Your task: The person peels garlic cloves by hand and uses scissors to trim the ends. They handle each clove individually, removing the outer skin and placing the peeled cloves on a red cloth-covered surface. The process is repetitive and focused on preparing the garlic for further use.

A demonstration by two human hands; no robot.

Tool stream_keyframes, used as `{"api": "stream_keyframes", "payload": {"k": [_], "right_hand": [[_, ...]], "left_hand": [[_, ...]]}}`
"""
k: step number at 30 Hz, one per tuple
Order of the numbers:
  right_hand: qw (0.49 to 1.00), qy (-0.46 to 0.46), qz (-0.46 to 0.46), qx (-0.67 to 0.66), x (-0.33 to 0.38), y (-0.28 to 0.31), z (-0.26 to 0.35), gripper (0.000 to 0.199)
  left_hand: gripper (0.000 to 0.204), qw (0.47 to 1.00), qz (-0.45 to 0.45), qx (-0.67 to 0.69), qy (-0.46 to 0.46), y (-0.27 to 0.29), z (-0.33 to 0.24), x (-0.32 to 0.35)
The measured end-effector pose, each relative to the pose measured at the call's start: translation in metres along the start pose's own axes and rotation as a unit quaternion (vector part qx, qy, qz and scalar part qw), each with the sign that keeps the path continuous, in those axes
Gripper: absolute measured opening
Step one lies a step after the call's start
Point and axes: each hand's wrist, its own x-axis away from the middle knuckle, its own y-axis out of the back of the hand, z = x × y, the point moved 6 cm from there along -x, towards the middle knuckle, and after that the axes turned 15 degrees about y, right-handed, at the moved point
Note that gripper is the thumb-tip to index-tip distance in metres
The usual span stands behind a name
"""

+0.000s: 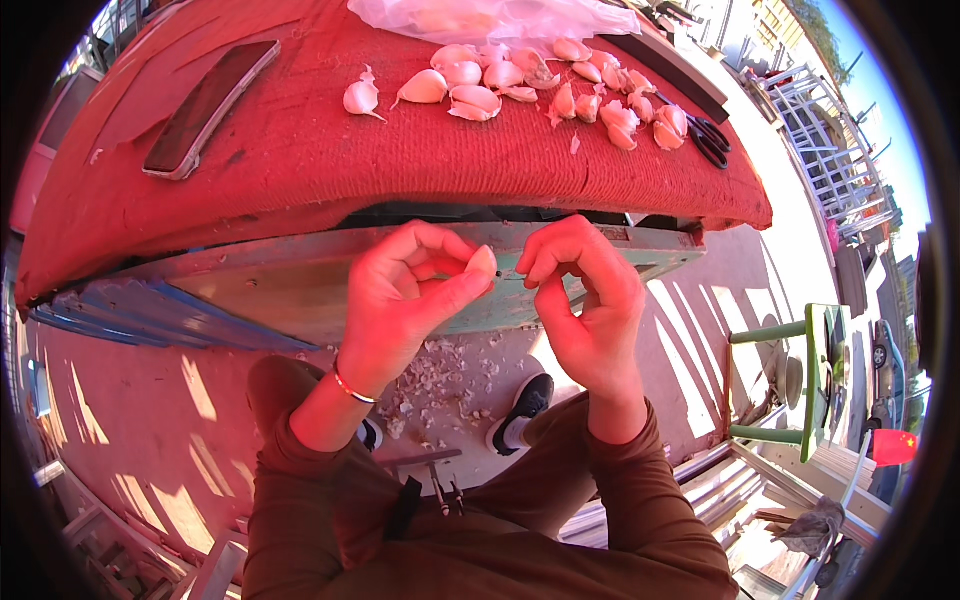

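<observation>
At the front edge of a red-covered table [330, 160]: garlic cloves [470, 100] on top, hands just off the rim

Around: dark phone [212, 110] on the cloth at left, lying slantwise, well apart from the cloves. Behind the cloves, crumpled translucent plastic bag [500, 18]; contact with the cloves unclear. At right, black-handled scissors [708, 142] just beside the clove group, blades partly hidden. Farther back at right, long dark bar [670, 75]. On the ground, between dark shoes [528, 400], scattered pale peelings [440, 385]. Off to the right, green stool [820, 380], well apart from the hands.

Edges, room: rounded cloth edge, then dark gap above a greenish front panel [500, 240]. Broad stretch of cloth between phone and cloves; narrower strip from cloves to front edge. Open air between the two hands.

Grip: left hand [410, 300], thumb and index pinched on small pale piece [484, 261], clove-like, partly hidden. Right hand [585, 300] near it, thumb and index curled close; can't tell if holding anything.

Garlic: loose, whitish with pinkish tint, plump, pointed, some with papery skin; mostly bunched centre to right, one slightly apart at left.
</observation>
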Motion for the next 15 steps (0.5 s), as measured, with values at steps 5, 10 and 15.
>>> {"api": "stream_keyframes", "payload": {"k": [5, 10, 15], "right_hand": [[0.998, -0.047, 0.025, 0.012, 0.002, -0.006, 0.005, 0.011], [0.998, -0.049, 0.012, 0.032, 0.005, -0.013, 0.004, 0.012], [0.996, -0.071, 0.016, 0.057, 0.006, -0.011, 0.000, 0.013]], "left_hand": [[0.019, 0.998, -0.001, -0.011, -0.055, 0.000, 0.001, 0.001], [0.020, 0.997, 0.000, -0.036, -0.071, -0.003, -0.001, 0.003], [0.019, 0.996, 0.000, -0.049, -0.074, -0.003, 0.000, 0.005]]}}
